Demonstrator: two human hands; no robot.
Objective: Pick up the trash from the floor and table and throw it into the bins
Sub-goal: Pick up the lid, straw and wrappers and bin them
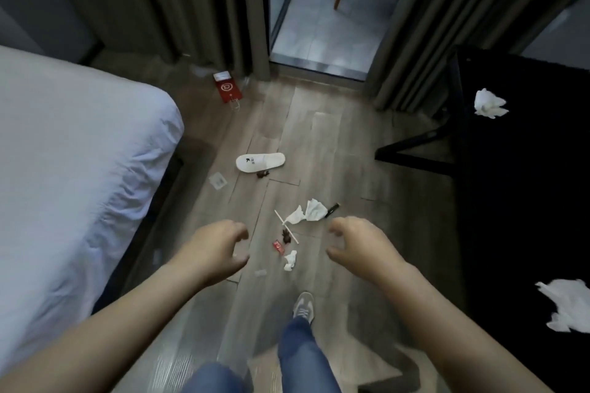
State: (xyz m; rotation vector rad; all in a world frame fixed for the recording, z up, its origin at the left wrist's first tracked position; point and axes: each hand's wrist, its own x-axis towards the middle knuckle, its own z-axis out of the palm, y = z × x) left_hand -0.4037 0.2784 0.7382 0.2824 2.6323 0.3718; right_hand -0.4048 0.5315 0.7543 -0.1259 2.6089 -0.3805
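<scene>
Trash lies scattered on the wooden floor between my hands: a crumpled white tissue (pixel 308 212), a thin white stick (pixel 286 226), a dark brown scrap (pixel 286 236), a small red wrapper (pixel 278 246) and a small white tissue wad (pixel 291 260). A black pen-like object (pixel 332 209) lies beside the big tissue. My left hand (pixel 217 249) and my right hand (pixel 357 242) hover above the floor on either side of this pile, both empty with fingers curled apart. Two white tissues (pixel 488 103) (pixel 565 303) lie on the black table (pixel 526 201) at right. No bin is in view.
A white slipper (pixel 260 162) with a brown scrap (pixel 262 173) beside it lies farther ahead. A red paper bag (pixel 227 89) sits near the curtains (pixel 178 3). A clear wrapper (pixel 218 181) lies by the bed (pixel 73 175) at left. My foot (pixel 303 305) stands below the pile.
</scene>
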